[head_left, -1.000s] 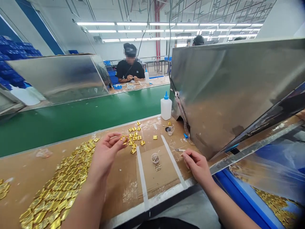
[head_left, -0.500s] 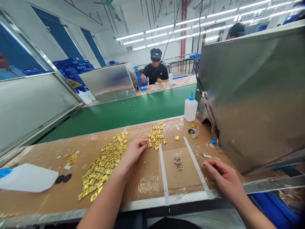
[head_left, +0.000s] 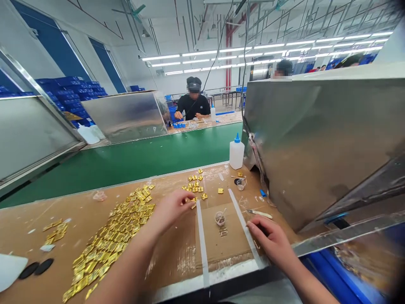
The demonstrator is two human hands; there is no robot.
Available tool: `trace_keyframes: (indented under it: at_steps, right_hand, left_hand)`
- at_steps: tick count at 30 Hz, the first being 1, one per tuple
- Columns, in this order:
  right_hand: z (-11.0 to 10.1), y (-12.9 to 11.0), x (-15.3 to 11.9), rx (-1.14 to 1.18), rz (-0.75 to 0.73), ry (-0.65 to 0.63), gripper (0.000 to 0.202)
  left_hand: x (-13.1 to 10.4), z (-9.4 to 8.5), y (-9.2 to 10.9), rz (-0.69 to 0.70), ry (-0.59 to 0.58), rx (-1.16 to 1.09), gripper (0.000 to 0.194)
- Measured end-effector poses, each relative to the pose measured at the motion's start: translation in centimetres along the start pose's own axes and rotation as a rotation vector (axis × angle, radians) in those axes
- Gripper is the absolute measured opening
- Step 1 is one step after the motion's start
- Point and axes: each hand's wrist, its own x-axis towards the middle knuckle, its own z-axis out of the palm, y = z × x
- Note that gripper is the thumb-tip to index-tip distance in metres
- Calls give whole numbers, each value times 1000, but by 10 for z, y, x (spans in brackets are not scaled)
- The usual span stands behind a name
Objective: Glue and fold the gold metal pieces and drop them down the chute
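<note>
My left hand (head_left: 174,209) reaches over the board with thumb and fingers closed on a small shiny gold piece (head_left: 194,204) at the edge of a loose group of gold pieces (head_left: 196,184). Under and left of that forearm spreads a large pile of similar gold pieces (head_left: 117,232). My right hand (head_left: 270,236) is by the right tape strip, thumb and forefinger pinched together; what they hold, if anything, is too small to make out. Just beyond it lies a slim pale-handled tool (head_left: 260,214). Between my hands, a small clear cup (head_left: 220,218) with a stick in it stands on a cardboard sheet (head_left: 234,247).
A white bottle with a blue cap (head_left: 236,154) stands at the back edge, before the green belt (head_left: 152,157). Metal panels (head_left: 316,147) rise on the right. Black discs (head_left: 43,267) lie at left. Across the belt sits a co-worker (head_left: 193,103).
The view has turned to the right, so things appear further left. My left hand now pinches a gold piece nearer the left tape strip. My right hand stays beside the cardboard.
</note>
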Motion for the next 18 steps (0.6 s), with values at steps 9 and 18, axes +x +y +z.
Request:
trace_keyframes:
  at_steps: [9,18]
  right_hand:
    - [1,-1,-2,14,-17,18,41]
    - [2,-2,-2,42,1,19,41]
  left_hand:
    - [94,81,44,230,-159,-23,14]
    - [77,73,31,-10,-66,-577,45]
